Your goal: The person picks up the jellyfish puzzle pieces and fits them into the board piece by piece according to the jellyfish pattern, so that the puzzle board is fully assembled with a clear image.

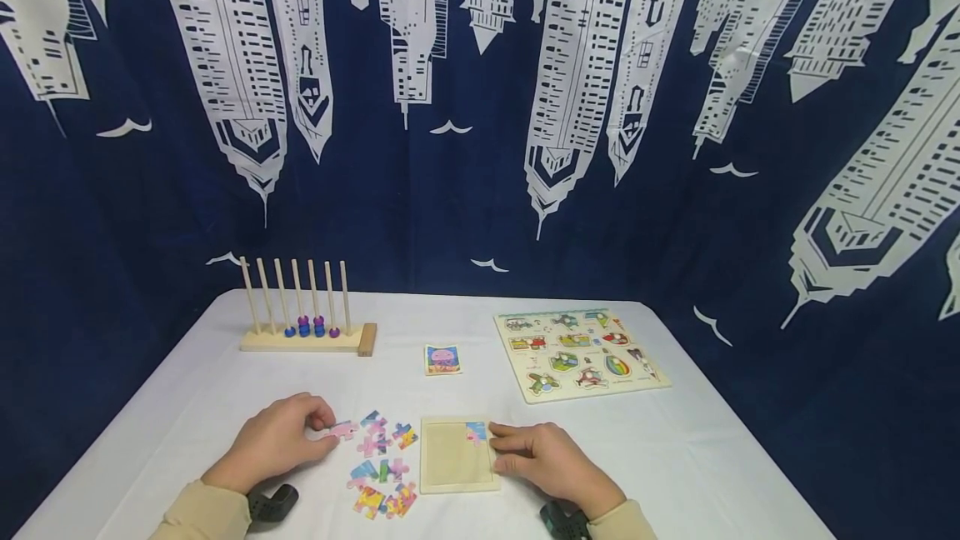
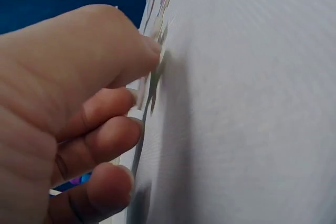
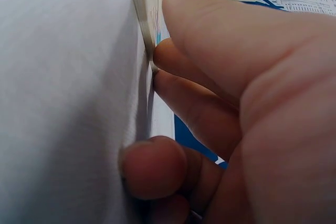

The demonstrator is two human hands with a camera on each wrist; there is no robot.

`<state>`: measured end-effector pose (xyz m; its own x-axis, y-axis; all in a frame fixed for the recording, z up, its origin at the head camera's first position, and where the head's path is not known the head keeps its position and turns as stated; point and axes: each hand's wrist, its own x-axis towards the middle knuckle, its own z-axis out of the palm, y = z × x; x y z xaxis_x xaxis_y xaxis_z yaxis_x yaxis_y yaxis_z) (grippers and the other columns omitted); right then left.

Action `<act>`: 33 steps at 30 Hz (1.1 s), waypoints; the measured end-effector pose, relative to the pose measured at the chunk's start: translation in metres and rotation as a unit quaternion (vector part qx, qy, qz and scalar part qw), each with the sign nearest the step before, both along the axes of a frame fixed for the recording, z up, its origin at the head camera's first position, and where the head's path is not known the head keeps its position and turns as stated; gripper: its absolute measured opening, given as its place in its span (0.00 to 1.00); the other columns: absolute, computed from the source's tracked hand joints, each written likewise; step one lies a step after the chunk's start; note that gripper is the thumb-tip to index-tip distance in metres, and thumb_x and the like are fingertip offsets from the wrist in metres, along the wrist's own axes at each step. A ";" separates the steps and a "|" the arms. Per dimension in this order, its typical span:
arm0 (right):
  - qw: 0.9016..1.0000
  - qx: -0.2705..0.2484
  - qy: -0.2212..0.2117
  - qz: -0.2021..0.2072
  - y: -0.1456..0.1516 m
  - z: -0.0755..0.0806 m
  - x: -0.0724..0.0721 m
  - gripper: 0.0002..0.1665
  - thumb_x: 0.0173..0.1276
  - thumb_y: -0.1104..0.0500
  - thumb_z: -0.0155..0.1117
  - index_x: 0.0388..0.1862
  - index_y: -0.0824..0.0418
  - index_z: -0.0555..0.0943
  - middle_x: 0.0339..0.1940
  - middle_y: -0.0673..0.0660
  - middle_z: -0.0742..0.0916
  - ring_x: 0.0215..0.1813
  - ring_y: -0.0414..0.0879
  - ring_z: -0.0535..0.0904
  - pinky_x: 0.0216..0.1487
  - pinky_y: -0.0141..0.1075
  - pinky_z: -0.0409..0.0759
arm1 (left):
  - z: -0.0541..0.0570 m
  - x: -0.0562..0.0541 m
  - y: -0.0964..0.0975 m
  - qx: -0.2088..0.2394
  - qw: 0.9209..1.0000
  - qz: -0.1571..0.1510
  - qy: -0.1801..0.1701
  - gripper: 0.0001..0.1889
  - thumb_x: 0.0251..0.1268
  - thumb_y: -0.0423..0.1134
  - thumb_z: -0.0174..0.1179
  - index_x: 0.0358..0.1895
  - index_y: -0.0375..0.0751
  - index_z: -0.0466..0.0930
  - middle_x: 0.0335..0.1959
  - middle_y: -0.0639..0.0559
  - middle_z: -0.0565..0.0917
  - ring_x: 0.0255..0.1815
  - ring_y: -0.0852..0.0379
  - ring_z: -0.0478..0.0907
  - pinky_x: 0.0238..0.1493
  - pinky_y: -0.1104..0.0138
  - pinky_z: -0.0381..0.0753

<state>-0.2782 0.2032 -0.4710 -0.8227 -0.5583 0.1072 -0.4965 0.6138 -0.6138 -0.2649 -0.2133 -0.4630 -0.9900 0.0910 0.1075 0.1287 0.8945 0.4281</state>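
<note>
At the left of the loose jigsaw pieces, my left hand (image 1: 279, 442) pinches a pink jigsaw piece (image 1: 345, 430) between thumb and fingertips, low over the table. The left wrist view shows this hand (image 2: 89, 93) from the thumb side, with the piece nearly edge-on. My right hand (image 1: 551, 461) touches the right edge of a square wooden puzzle tray (image 1: 453, 488), fingertips at its upper right side and thumb lower. A blue and pink jigsaw piece (image 1: 476, 432) lies in the tray's upper right corner. Seen from the right wrist, the hand (image 3: 210, 87) is against the tray edge (image 3: 140, 14).
Several loose jigsaw pieces (image 1: 369, 500) lie between my left hand and the tray. Behind the tray is a small picture card (image 1: 442, 360). A bead counting rack (image 1: 300, 342) stands at back left, a wooden vehicle peg puzzle (image 1: 581, 355) lies at back right.
</note>
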 end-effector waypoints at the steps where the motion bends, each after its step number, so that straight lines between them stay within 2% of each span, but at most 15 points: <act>1: 1.000 0.000 0.000 0.000 0.000 0.000 0.000 0.26 0.67 0.40 0.70 0.57 0.52 0.87 0.66 0.46 0.83 0.68 0.45 0.80 0.66 0.47 0.77 | 0.000 0.000 0.000 0.002 1.000 -0.001 0.002 0.14 0.51 0.51 0.79 0.36 0.55 0.83 0.31 0.63 0.81 0.34 0.62 0.75 0.38 0.59 0.76; 12: 1.000 0.001 0.003 0.000 0.000 -0.001 -0.001 0.26 0.67 0.39 0.70 0.57 0.52 0.87 0.66 0.45 0.83 0.67 0.44 0.80 0.66 0.47 0.78 | 0.000 0.001 0.005 0.013 0.999 -0.011 0.036 0.14 0.52 0.50 0.78 0.40 0.56 0.85 0.30 0.68 0.84 0.32 0.64 0.76 0.37 0.59 0.76; 23: 1.000 0.002 0.002 -0.001 0.000 -0.001 -0.002 0.26 0.66 0.39 0.70 0.57 0.51 0.88 0.66 0.45 0.83 0.67 0.43 0.80 0.66 0.47 0.77 | 0.005 0.005 0.019 0.024 0.997 -0.019 0.065 0.15 0.51 0.46 0.79 0.42 0.57 0.87 0.33 0.68 0.84 0.30 0.64 0.72 0.36 0.63 0.73; 28: 1.000 0.006 0.005 -0.004 0.000 0.000 -0.003 0.25 0.66 0.39 0.70 0.56 0.50 0.88 0.65 0.44 0.84 0.67 0.43 0.80 0.67 0.47 0.77 | 0.006 0.005 0.029 0.032 0.994 -0.029 0.097 0.15 0.51 0.47 0.79 0.43 0.60 0.87 0.34 0.71 0.84 0.28 0.68 0.70 0.33 0.68 0.71; 33: 1.000 0.000 0.001 -0.003 0.001 -0.002 -0.001 0.25 0.66 0.40 0.71 0.55 0.51 0.88 0.65 0.46 0.84 0.67 0.45 0.81 0.66 0.47 0.77 | 0.004 0.005 0.047 0.048 0.991 -0.051 0.117 0.14 0.52 0.48 0.79 0.42 0.61 0.87 0.34 0.74 0.82 0.26 0.71 0.67 0.30 0.71 0.68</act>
<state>-0.2793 0.2038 -0.4728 -0.8262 -0.5527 0.1096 -0.4940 0.6170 -0.6126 -0.2602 -0.1663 -0.4591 -0.9234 0.1680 0.3451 0.3220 0.8283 0.4585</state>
